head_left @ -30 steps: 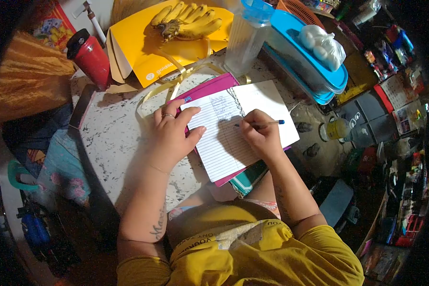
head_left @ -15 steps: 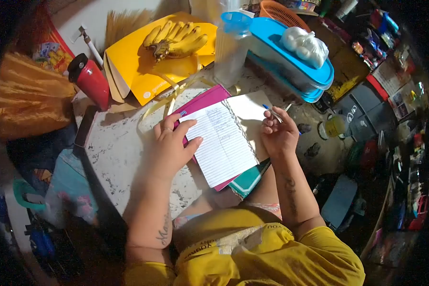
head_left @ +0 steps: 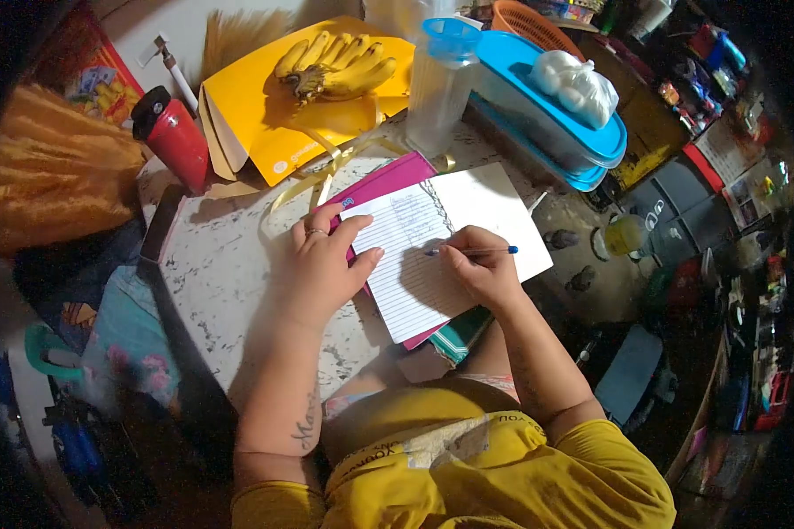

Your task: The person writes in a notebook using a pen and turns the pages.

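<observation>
A spiral notebook (head_left: 393, 300) lies open at the table's front edge, its lined page bearing handwriting in the upper part. My left hand (head_left: 328, 264) rests with fingers apart on the page's left side. Between the fingers of my right hand (head_left: 487, 271) is a blue-and-white pen (head_left: 494, 250), its tip at the middle of the lined page; whether it touches cannot be made out. Under the notebook are a magenta notebook (head_left: 384, 182) and a green book (head_left: 459, 337), both partly covered.
Bananas (head_left: 344, 69) lie on a yellow envelope (head_left: 256, 132). A red tumbler (head_left: 175, 141) stands left. Behind the notebook are a clear pitcher (head_left: 437, 93) and a blue-lidded container (head_left: 547, 115) carrying a white plastic bag (head_left: 578, 86). Gold ribbon (head_left: 304, 187) curls on the table (head_left: 212, 264).
My right hand has come left from beside the notebook, bringing the pen over the lined page. The left hand stays on the page. The whole view has shifted slightly.
</observation>
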The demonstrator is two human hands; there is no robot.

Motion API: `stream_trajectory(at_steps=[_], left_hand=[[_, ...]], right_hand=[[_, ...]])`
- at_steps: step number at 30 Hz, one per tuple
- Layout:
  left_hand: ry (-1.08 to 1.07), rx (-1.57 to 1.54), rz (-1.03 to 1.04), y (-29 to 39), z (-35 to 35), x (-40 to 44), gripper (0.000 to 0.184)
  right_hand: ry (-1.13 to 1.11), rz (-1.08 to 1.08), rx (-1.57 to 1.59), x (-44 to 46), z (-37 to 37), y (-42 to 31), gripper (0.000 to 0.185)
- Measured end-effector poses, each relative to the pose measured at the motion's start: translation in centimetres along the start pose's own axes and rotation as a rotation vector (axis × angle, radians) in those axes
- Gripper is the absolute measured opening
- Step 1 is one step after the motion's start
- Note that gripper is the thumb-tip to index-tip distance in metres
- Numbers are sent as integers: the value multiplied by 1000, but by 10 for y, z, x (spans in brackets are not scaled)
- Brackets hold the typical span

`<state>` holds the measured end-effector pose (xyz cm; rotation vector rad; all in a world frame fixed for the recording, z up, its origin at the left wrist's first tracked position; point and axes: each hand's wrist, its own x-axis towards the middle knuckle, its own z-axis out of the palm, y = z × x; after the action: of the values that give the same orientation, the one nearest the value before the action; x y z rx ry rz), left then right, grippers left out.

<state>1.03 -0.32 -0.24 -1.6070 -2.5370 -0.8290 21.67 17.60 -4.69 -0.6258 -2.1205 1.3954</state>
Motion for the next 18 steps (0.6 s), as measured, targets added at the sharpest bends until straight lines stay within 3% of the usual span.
stream_trajectory(at_steps=[18], left_hand=[[-21,-2,-21,2,0,1,49]], right_hand=[[-72,14,20,-2,-1,-23,13]])
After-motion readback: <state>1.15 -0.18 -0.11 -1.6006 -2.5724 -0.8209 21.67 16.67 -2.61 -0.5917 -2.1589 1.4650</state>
